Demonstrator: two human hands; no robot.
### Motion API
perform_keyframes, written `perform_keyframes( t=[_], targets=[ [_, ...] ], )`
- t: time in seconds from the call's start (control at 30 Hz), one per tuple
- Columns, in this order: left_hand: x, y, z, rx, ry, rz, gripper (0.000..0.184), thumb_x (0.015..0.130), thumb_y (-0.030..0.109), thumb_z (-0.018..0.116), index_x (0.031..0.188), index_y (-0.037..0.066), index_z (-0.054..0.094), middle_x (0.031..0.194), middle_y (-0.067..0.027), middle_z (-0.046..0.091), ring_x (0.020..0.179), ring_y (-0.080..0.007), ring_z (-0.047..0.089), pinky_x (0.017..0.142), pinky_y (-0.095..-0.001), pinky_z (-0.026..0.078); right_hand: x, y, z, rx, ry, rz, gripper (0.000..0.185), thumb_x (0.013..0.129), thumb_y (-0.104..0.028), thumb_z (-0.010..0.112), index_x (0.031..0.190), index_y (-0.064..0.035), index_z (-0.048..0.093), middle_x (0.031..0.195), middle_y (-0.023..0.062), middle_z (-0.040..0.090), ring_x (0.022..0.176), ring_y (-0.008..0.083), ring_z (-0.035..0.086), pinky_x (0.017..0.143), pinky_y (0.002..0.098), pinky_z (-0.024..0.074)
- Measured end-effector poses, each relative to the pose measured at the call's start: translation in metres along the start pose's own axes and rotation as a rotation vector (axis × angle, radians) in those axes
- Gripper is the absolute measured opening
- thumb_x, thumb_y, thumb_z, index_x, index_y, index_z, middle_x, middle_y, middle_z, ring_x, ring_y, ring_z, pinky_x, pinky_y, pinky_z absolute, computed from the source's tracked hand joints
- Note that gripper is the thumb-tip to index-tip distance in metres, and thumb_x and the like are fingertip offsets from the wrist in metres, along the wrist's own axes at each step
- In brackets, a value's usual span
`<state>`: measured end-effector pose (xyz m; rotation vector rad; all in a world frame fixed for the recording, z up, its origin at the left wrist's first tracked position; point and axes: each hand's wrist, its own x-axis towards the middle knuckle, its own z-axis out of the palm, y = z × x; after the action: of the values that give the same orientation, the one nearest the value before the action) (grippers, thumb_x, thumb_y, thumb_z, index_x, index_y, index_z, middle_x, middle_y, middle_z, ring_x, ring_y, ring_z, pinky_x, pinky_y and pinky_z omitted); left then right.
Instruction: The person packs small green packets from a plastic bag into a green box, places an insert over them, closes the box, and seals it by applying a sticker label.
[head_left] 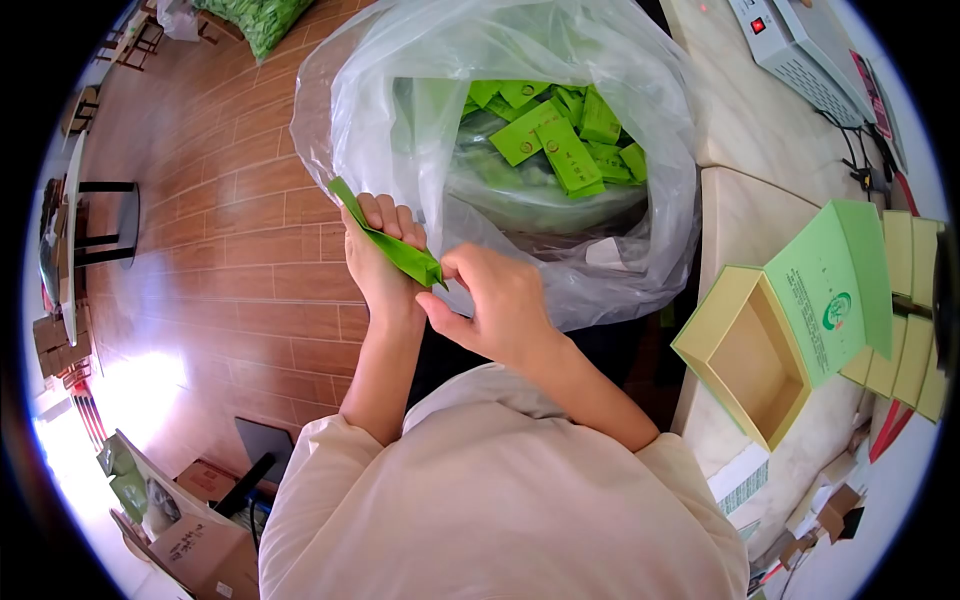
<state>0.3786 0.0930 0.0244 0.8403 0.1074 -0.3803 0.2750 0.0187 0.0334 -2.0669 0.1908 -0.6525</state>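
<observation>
My left hand (376,262) is closed around a narrow green foil packet (392,246), which slants down across the palm and fingers. At the packet's lower end is my right hand (500,305), its fingers curled and its thumb and index finger around the folded tip. Just beyond both hands stands a large clear plastic bag (390,140) with its mouth open. Inside it lie several printed green packets (570,160), piled loosely on more clear plastic.
To the right, an open green box (745,350) sits on a pale marble-look surface (735,215). Behind it are stacked yellowish boxes (905,355) and a grey machine (800,60) with a red switch. Cartons (205,550) stand at lower left on the wooden floor (240,230).
</observation>
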Motion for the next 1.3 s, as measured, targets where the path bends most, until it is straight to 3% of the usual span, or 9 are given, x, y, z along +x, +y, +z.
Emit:
perform_keyframes(
  t=[0.17, 0.3, 0.4, 0.5, 0.57, 0.7, 0.87, 1.23, 1.3],
  targets=[
    [-0.003, 0.001, 0.003, -0.032, 0.037, -0.049, 0.039, 0.102, 0.035, 0.037, 0.070, 0.014, 0.034, 0.062, 0.0016, 0.032, 0.053, -0.0094, 0.029, 0.047, -0.0240, 0.031, -0.005, 0.010, 0.004, -0.042, 0.080, -0.162, 0.014, 0.077, -0.001, 0.067, 0.082, -0.0034, 0.054, 0.070, 0.0101, 0.055, 0.056, 0.0270, 0.054, 0.048, 0.0340, 0.0417],
    [-0.010, 0.001, 0.007, 0.040, -0.043, 0.102, 0.041, 0.102, 0.038, 0.036, 0.070, 0.013, 0.033, 0.061, 0.0011, 0.031, 0.052, -0.0099, 0.029, 0.047, -0.0243, 0.032, -0.008, 0.007, 0.003, -0.038, 0.089, -0.177, 0.013, 0.077, 0.002, 0.065, 0.082, -0.0034, 0.054, 0.068, 0.0101, 0.053, 0.057, 0.0289, 0.054, 0.049, 0.0342, 0.0420],
    [-0.013, 0.000, 0.016, 0.021, -0.013, 0.123, 0.042, 0.102, 0.040, 0.035, 0.070, 0.013, 0.033, 0.060, 0.0006, 0.032, 0.051, -0.0105, 0.030, 0.047, -0.0243, 0.033, -0.010, 0.006, 0.002, -0.081, 0.054, -0.198, 0.013, 0.078, -0.004, 0.066, 0.083, -0.0032, 0.054, 0.074, 0.0097, 0.055, 0.058, 0.0270, 0.055, 0.050, 0.0367, 0.0440],
    [-0.015, -0.001, 0.014, 0.068, -0.007, 0.190, 0.043, 0.102, 0.042, 0.034, 0.070, 0.013, 0.033, 0.060, 0.0003, 0.035, 0.050, -0.0108, 0.034, 0.046, -0.0237, 0.034, -0.017, -0.001, 0.005, 0.145, 0.082, -0.006, 0.009, 0.081, -0.004, 0.064, 0.086, -0.0008, 0.057, 0.076, 0.0113, 0.058, 0.061, 0.0258, 0.058, 0.052, 0.0340, 0.0450],
    [-0.014, -0.003, 0.012, 0.065, -0.029, 0.286, 0.044, 0.102, 0.043, 0.032, 0.070, 0.013, 0.034, 0.060, 0.0000, 0.037, 0.050, -0.0108, 0.035, 0.046, -0.0231, 0.035, -0.020, -0.015, 0.009, 0.422, 0.154, 0.314, 0.007, 0.086, -0.005, 0.061, 0.087, 0.0006, 0.058, 0.074, 0.0115, 0.059, 0.061, 0.0220, 0.058, 0.052, 0.0316, 0.0448],
    [-0.018, -0.009, 0.006, 0.174, -0.116, 0.551, 0.047, 0.102, 0.046, 0.028, 0.070, 0.012, 0.037, 0.060, -0.0007, 0.040, 0.048, -0.0109, 0.039, 0.046, -0.0223, 0.040, -0.017, -0.024, 0.007, 0.478, 0.154, 0.395, 0.009, 0.089, -0.008, 0.061, 0.086, 0.0009, 0.058, 0.070, 0.0092, 0.057, 0.058, 0.0163, 0.053, 0.052, 0.0300, 0.0430],
    [-0.018, -0.010, 0.007, 0.205, -0.175, 0.699, 0.049, 0.102, 0.045, 0.025, 0.070, 0.011, 0.039, 0.060, -0.0010, 0.041, 0.048, -0.0108, 0.042, 0.047, -0.0224, 0.041, -0.019, -0.026, 0.018, 0.634, 0.181, 0.611, 0.012, 0.087, -0.008, 0.062, 0.084, 0.0018, 0.057, 0.070, 0.0059, 0.054, 0.057, 0.0129, 0.046, 0.051, 0.0280, 0.0400],
    [-0.024, -0.012, 0.008, 0.166, -0.270, 0.709, 0.048, 0.103, 0.043, 0.024, 0.070, 0.011, 0.039, 0.059, -0.0018, 0.042, 0.048, -0.0121, 0.043, 0.047, -0.0232, 0.040, -0.022, -0.014, 0.014, 0.404, 0.218, 0.487, 0.005, 0.086, -0.003, 0.058, 0.084, 0.0012, 0.058, 0.065, 0.0083, 0.053, 0.054, 0.0137, 0.048, 0.051, 0.0290, 0.0402],
    [-0.022, -0.009, 0.007, 0.153, -0.143, 0.588, 0.048, 0.103, 0.044, 0.025, 0.070, 0.011, 0.038, 0.059, -0.0016, 0.042, 0.048, -0.0122, 0.041, 0.046, -0.0237, 0.040, -0.022, -0.013, 0.010, 0.447, 0.203, 0.487, 0.005, 0.086, -0.004, 0.058, 0.084, 0.0010, 0.058, 0.065, 0.0080, 0.053, 0.054, 0.0136, 0.047, 0.051, 0.0292, 0.0400]
  ],
)
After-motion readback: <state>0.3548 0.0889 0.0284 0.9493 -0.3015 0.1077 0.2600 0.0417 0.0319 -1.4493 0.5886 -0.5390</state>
